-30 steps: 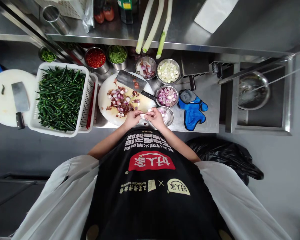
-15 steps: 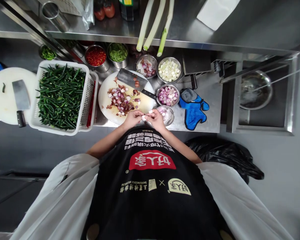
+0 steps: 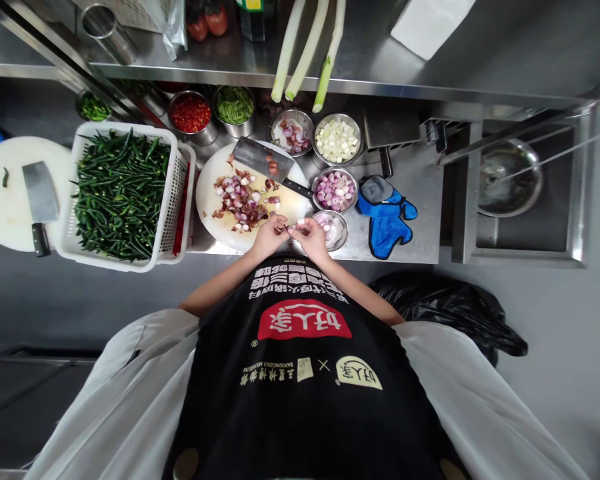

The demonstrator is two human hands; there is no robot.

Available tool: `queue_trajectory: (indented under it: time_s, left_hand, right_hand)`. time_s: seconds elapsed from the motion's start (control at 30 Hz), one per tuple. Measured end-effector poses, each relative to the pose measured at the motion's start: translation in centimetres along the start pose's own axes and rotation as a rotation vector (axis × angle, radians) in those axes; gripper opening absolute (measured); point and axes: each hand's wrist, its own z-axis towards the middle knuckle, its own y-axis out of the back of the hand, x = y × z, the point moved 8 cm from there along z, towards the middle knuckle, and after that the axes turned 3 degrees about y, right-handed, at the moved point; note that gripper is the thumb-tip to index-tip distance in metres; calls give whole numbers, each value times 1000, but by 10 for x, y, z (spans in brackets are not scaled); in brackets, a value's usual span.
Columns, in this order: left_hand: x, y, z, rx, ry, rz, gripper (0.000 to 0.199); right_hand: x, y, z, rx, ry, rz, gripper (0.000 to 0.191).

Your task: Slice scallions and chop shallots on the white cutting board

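Observation:
My left hand (image 3: 270, 237) and my right hand (image 3: 311, 238) meet fingertip to fingertip at the near edge of a round white cutting board (image 3: 210, 220). Both are closed in a pinch around something small, mostly hidden, with a pale bit showing at the right fingertips. Beyond them, shallots and brown skins (image 3: 243, 200) lie on the board. A cleaver (image 3: 263, 160) rests across its far side, handle to the right. Right of the board are a bowl of peeled shallots (image 3: 335, 191) and, beside my right hand, a bowl with pale pieces (image 3: 334, 231).
A white basket of green chilies (image 3: 123, 193) stands left, with another board (image 3: 10, 200) and cleaver (image 3: 41, 192) beyond. Blue gloves (image 3: 385, 223) lie right, before the sink (image 3: 525, 233). Leeks (image 3: 307, 50) overhang the shelf (image 3: 370, 85). Metal bowls of chopped vegetables (image 3: 338, 139) line the back.
My fingertips have shifted slightly, with my left hand turned a little upward. The round white piece seen between them earlier no longer shows clearly.

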Motion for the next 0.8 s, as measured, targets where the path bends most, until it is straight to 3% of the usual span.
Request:
queue_trajectory:
  time_s: [0.13,0.33,0.43,0.53,0.67,0.8]
  left_hand:
    - [1,-8,-2,103,8,96,16]
    - [7,-6,-3,13,52,5,9]
    - [21,-9,-3,24,196,-120,7]
    - [29,-11,4,47,346,-237,6]
    - [5,-6,52,64,349,-240,12]
    - [-48,10,147,-22,316,-214,16]
  right_hand:
    - [-3,-1,-4,6,-17,-24,52]
    - [-21,-3,-6,-21,-190,243,35]
    - [-41,6,-5,-93,-377,420,29]
    - [-59,33,-4,-222,-459,458,32]
    - [-70,82,-5,-409,-383,313,40]
    - [-72,98,-13,-384,-292,241,38]
